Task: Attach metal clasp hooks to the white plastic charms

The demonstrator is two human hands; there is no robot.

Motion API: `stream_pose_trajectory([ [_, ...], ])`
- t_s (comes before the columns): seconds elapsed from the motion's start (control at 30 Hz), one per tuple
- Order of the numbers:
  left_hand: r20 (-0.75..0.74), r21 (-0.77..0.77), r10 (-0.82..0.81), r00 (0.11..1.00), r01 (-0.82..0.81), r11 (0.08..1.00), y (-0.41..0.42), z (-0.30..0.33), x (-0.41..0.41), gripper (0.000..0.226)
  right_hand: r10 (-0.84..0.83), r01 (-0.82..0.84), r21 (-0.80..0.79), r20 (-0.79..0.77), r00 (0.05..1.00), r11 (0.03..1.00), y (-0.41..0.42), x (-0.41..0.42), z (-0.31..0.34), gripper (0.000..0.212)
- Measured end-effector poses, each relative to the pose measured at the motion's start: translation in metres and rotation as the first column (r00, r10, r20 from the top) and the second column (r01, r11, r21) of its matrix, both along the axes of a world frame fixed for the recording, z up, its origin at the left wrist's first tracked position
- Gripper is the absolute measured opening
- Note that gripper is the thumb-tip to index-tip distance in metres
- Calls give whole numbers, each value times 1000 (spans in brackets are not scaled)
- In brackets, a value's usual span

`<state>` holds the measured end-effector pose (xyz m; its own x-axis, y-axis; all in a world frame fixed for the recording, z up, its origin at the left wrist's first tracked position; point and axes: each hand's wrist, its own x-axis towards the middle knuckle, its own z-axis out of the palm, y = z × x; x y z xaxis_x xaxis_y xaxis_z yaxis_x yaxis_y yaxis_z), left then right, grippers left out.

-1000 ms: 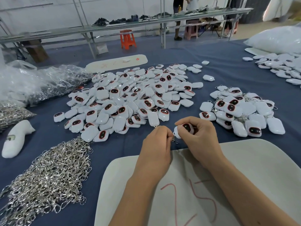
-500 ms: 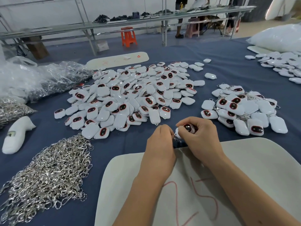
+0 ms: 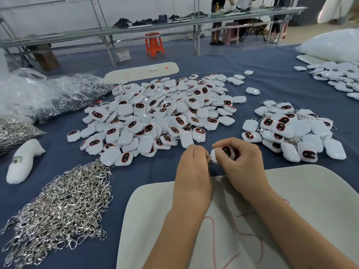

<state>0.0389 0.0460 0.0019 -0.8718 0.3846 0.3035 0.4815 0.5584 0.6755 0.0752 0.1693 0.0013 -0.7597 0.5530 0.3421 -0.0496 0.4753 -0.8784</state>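
Observation:
My right hand [image 3: 241, 162] grips one white plastic charm [image 3: 223, 152] with a dark red-rimmed face, just above the near white board. My left hand [image 3: 192, 167] pinches a small metal clasp hook [image 3: 210, 161] against the charm's left end; the hook is mostly hidden by my fingers. A big heap of loose charms [image 3: 155, 115] lies beyond my hands. To the right lies a smaller pile of charms with hooks on them [image 3: 293, 133]. A heap of silver clasp hooks [image 3: 60, 208] lies at the front left.
A white board [image 3: 291, 220] with red writing lies under my forearms on the blue tablecloth [image 3: 151, 171]. A white handheld device [image 3: 22, 162] lies at the left, clear plastic bags [image 3: 48, 94] behind it. More charms [image 3: 338, 78] sit far right. People stand at a far bench.
My hands have stayed together on the same charm and hook, with only slight finger shifts. The view has drifted a little.

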Motion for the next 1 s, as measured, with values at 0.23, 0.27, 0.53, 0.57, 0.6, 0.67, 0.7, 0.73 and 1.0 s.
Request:
stream_pose_trajectory([
  [0.23,-6,306,-79,997,77,949,-5,-5,-9,10,36,-52,-358,-52,998,932,0,-3,0,21],
  [0.27,-9,304,-90,996,89,948,-6,-5,-10,11,37,-55,-371,-54,998,927,0,-3,1,21],
  [0.53,-42,304,-82,996,91,949,-11,-4,-14,23,79,-105,-428,-79,994,897,-1,-1,2,17],
  [0.57,-52,299,-78,996,90,950,-12,-4,-14,23,89,-117,-433,-85,992,894,-1,-1,2,17],
  [0.6,-60,293,-75,995,89,952,-12,-3,-14,22,97,-127,-435,-91,991,891,-1,0,2,17],
  [0.67,-64,282,-70,995,85,956,-13,-3,-14,19,104,-134,-429,-93,990,893,-1,0,3,17],
  [0.7,-63,276,-67,996,82,958,-14,-2,-15,17,100,-128,-415,-88,991,901,-1,-1,2,17],
  [0.73,-61,263,-61,996,75,962,-15,-2,-15,15,91,-115,-391,-79,993,913,-1,-1,2,16],
  [1.0,-54,35,5,999,-3,999,-11,8,-9,11,30,-41,-98,-109,994,994,-6,3,3,17],
])
